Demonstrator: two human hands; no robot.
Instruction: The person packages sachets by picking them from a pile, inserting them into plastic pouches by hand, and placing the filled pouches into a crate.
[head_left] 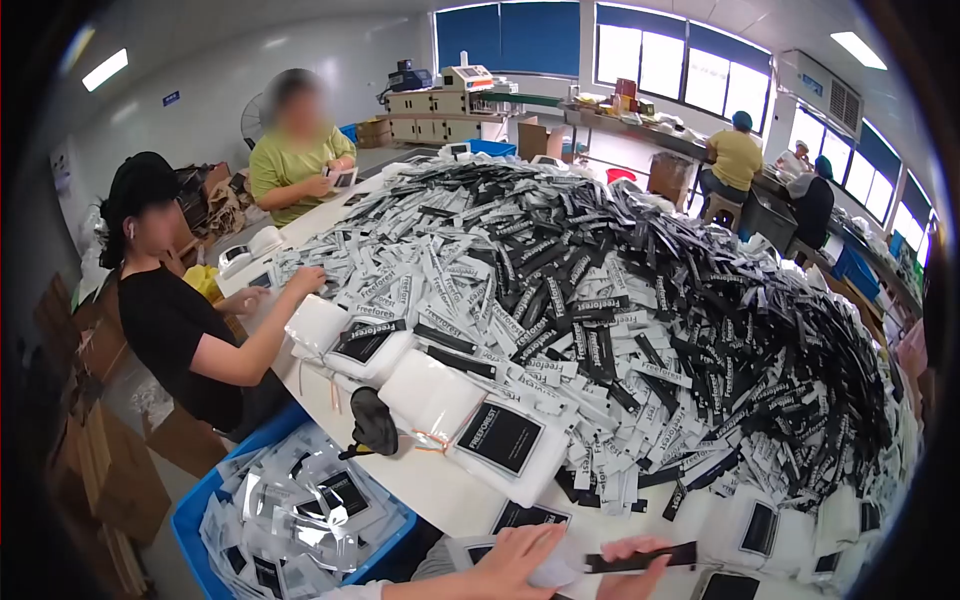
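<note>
My right hand [632, 572] grips a slim black stick sachet [675, 556] near the bottom edge of the view. Just left of it, my left hand [512, 562] has its fingers stretched across a pale, see-through plastic pouch [562, 568], with the thumb on the near side. Part of that pouch is hidden by the hand. A black-labelled packet [530, 515] lies on the table beyond my left hand. Packs of white pouches with black FREEFOREST labels [500, 437] lie further up, one bundle bound by an orange band [432, 440].
A huge heap of black and white sachets [600, 290] covers the table [420, 490]. A blue bin [190, 520] of filled pouches stands at lower left. A dark tape dispenser-like object [374, 422] sits at the table edge. Two people [175, 320] work along the left side; others sit behind.
</note>
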